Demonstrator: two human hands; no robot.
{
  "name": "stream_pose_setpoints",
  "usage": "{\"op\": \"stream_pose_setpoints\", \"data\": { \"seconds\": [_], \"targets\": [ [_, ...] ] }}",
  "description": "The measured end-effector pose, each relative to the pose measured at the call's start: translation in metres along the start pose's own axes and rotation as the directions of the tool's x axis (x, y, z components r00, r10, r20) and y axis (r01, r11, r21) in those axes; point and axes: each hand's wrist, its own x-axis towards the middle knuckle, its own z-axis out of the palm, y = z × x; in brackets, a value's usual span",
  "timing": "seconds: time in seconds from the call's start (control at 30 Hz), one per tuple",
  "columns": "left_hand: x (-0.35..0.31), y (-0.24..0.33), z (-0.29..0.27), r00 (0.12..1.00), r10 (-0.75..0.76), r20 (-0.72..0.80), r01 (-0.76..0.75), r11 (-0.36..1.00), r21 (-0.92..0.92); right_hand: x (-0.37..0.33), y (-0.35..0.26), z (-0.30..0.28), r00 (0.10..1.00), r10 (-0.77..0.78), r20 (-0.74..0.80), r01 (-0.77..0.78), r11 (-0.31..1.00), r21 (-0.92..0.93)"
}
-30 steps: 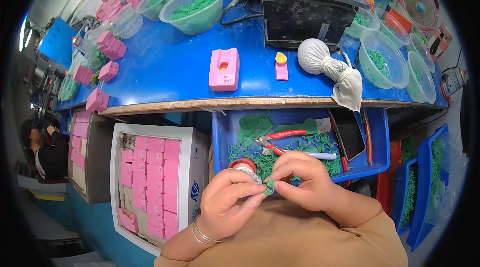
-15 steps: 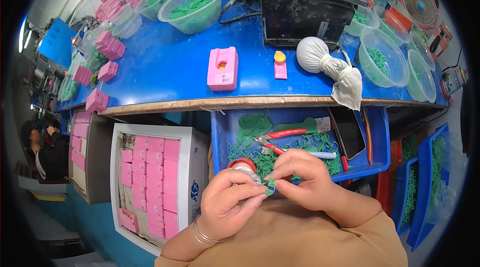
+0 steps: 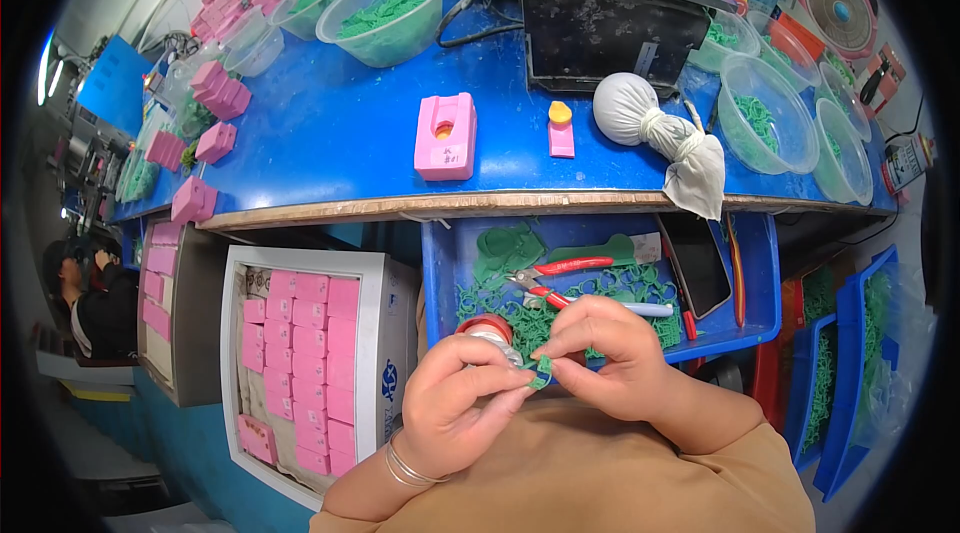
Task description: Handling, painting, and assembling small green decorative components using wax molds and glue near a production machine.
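Between my two hands, low in the middle, is a small green ring (image 3: 543, 369) that looks like wax. My left hand (image 3: 462, 408) pinches its left side, and my right hand (image 3: 612, 358) pinches it from the right with thumb and finger. The fingertips partly hide it. Just beyond my left hand stands a round container with a red rim (image 3: 485, 325). Behind the hands, an open blue tray (image 3: 434, 278) holds many loose green rings (image 3: 645, 285), a flat green sheet (image 3: 508, 249) and red-handled cutters (image 3: 580, 264).
On the blue table lie a pink mould block (image 3: 445, 155), a small pink piece (image 3: 561, 140) and a tied white cloth bag (image 3: 628, 110). Clear bowls (image 3: 385, 48) of green pieces stand around. A white box (image 3: 372, 333) of pink blocks sits left; a phone (image 3: 697, 268) lies in the tray.
The green ring has turned slightly between my fingertips. Both hands stay in almost the same place, and the other things have not moved.
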Motion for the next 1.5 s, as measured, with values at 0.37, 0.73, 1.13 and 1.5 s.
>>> {"op": "stream_pose_setpoints", "data": {
  "seconds": [0.37,0.73,1.13,1.5],
  "targets": [
    [0.002,0.003,-0.001,1.000,0.003,0.014,-0.003,1.000,0.022,0.001,0.001,0.000,1.000,-0.019,-0.008,0.019,1.000,0.002],
    [-0.011,-0.005,0.005,0.826,-0.559,0.070,0.470,0.616,-0.631,-0.002,0.002,0.004,0.866,0.435,0.246,-0.466,0.525,0.712],
    [-0.008,-0.008,0.010,0.793,-0.582,0.180,0.534,0.522,-0.666,0.002,-0.001,0.000,0.872,0.478,0.102,-0.422,0.631,0.651],
    [-0.001,-0.014,-0.005,0.795,-0.598,-0.098,0.354,0.590,-0.726,0.012,0.004,-0.040,0.973,0.057,-0.223,-0.182,0.782,-0.596]
  ]
}}
